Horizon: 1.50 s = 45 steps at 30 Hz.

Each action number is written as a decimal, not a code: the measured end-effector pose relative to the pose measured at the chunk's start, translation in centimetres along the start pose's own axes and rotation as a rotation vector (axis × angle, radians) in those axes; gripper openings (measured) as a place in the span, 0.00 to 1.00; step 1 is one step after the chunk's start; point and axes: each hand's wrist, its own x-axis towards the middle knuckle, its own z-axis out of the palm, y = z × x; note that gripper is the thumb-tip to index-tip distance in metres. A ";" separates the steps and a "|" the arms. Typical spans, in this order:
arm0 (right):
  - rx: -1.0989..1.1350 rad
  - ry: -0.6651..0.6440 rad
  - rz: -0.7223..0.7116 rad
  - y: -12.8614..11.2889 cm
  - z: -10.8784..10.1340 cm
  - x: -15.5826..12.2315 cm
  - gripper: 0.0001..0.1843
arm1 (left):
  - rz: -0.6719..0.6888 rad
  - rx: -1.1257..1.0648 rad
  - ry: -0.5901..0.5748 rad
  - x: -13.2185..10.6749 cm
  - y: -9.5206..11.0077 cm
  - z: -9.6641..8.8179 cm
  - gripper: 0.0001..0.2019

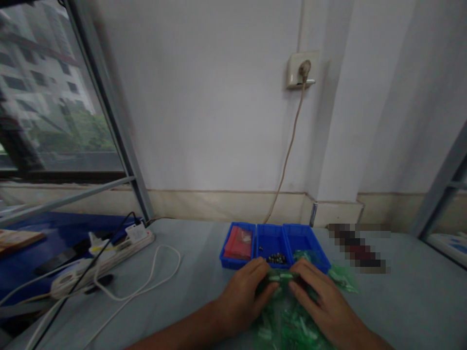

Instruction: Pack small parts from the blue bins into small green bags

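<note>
- Nearest me, a crinkled green translucent plastic bag (280,323) sits low in the head view, its top edge level with the front of the bins; small green pieces show through it.
- My left hand (246,294) pinches the bag's top edge between thumb and fingers; my right hand (324,299) grips it likewise, just beside.
- Both hands partly block my view of a row of three blue rectangular plastic bins (233,264): red flat packet (239,243) left, small dark shiny beads (277,258) middle, green plastic right.
- A pale patch on the packet is too blurred for me to read.
- Left on the grey-blue counter (197,282), I see a long white power strip (105,262) and looped white cable (175,272).
- Farther, a beige cord (292,141) hangs from a white wall socket (292,73).
</note>
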 end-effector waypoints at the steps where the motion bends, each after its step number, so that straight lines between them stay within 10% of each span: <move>1: 0.002 0.013 0.009 0.1 0.1 -0.1 0.08 | 0.011 -0.006 0.001 0.1 0.1 0.0 0.04; 45: 0.085 0.158 -0.079 -0.6 0.9 0.1 0.05 | 0.086 -0.053 0.067 0.5 0.6 -0.2 0.07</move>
